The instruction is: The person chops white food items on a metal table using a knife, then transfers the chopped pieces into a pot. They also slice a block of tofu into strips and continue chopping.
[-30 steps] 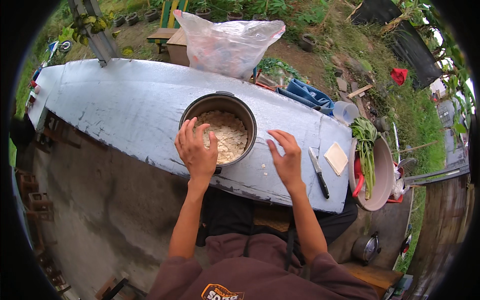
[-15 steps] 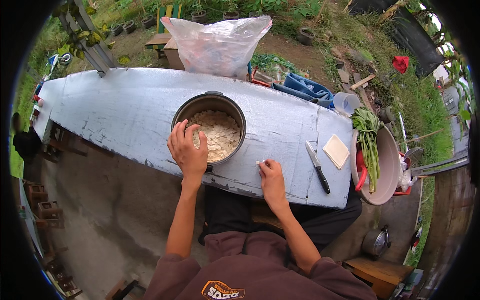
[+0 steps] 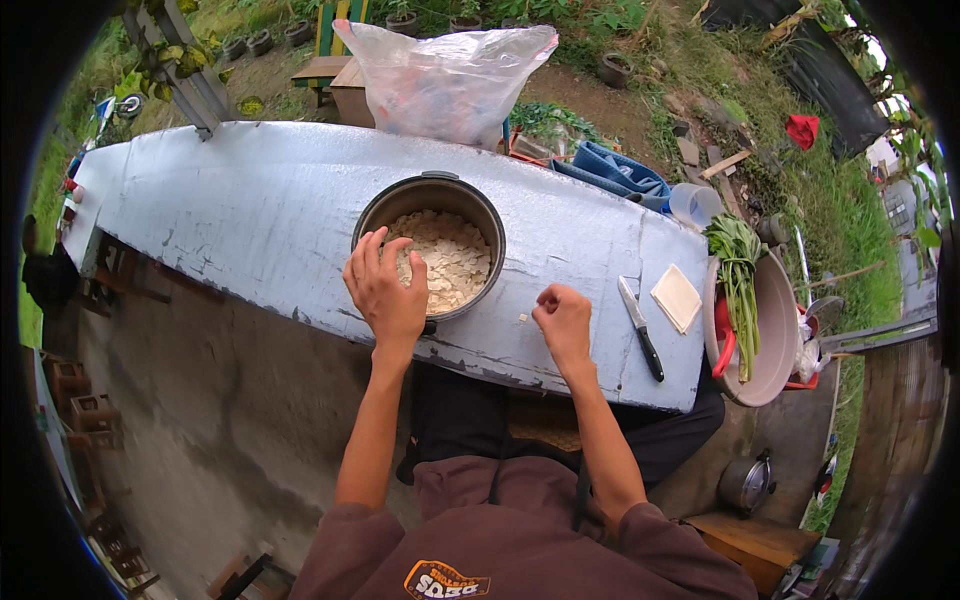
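Observation:
A round dark-rimmed pot (image 3: pixel 498 236) stands on the table, partly filled with pale, flat cut pieces (image 3: pixel 452 255). Over its near left rim hovers my left hand (image 3: pixel 388 295), open, with curved fingers and the thumb apart and nothing visible between them. Whether it touches the rim I cannot tell. My right hand (image 3: pixel 566 325) is right of the pot above the tabletop, its fingers curled together; what they hold, if anything, is hidden. Just left of it, one small pale piece (image 3: pixel 523 318) lies on the table.
A black-handled knife (image 3: pixel 640 328) and a stack of pale square sheets (image 3: pixel 677 298) lie at right. Beyond them a basin (image 3: pixel 785 340) holds leafy greens (image 3: pixel 738 270). A full plastic bag (image 3: pixel 445 90) and a blue cloth (image 3: pixel 612 175) sit along the far edge.
My right hand has lifted away to the right from the small pale piece, which stays on the table. My left hand keeps its place at the pot. The view has shifted slightly.

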`<state>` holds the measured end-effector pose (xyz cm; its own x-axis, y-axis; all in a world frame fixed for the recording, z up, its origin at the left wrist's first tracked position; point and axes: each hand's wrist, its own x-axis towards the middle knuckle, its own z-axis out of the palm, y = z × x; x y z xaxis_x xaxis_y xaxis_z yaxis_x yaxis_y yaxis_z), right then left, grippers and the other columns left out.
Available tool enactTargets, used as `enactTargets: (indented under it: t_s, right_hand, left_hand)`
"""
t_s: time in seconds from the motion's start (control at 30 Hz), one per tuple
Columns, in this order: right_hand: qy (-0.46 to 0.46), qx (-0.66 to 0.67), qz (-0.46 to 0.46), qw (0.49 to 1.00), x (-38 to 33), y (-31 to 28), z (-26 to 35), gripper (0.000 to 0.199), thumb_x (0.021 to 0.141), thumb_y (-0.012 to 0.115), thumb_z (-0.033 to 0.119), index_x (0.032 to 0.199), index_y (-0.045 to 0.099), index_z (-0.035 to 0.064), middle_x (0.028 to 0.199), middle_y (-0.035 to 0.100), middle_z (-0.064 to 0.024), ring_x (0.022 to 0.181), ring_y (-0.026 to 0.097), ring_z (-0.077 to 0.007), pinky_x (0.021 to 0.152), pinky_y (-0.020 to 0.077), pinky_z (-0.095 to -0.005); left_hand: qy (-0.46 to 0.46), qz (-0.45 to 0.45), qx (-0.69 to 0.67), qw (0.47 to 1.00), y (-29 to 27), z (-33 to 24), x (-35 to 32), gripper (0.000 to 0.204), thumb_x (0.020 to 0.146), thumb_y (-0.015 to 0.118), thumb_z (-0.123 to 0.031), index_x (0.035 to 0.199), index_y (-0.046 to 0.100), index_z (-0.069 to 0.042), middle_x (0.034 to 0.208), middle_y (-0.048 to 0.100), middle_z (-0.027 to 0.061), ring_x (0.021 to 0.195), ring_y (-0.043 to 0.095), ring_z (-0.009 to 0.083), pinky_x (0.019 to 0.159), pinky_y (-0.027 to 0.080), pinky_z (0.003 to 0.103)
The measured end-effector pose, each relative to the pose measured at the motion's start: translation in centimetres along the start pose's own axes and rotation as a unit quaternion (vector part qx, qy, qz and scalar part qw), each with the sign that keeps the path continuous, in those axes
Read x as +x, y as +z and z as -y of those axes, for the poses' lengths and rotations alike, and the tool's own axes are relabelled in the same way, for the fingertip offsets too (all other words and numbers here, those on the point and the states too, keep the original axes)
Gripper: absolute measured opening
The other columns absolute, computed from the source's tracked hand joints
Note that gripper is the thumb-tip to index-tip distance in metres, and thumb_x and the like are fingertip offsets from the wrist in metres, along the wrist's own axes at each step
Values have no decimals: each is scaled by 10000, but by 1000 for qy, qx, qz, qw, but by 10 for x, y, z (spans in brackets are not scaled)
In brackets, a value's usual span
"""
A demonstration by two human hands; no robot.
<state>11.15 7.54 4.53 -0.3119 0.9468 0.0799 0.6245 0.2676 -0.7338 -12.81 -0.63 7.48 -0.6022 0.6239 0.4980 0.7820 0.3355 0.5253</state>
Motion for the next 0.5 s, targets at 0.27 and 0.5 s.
enactTargets:
  t_s: [0.27,0.5]
  right_hand:
    - [-257,95,-61,960,41,7,111,147,874,734,35,1018,734,7,970,726,-147,911,686,-320,812,544,-406]
    - [-165,36,-60,984,29,-5,87,227,892,744,66,1117,741,36,992,696,-153,989,662,-342,866,530,-421]
  left_hand:
    - [7,-5,-2,1000,0,2,-1,201,945,682,-208,1118,728,-117,1387,634,95,1397,497,289,1180,320,469]
    - [10,0,-4,1000,1,1,1,183,946,681,-211,1096,726,-118,1372,642,92,1393,497,287,1183,315,468]
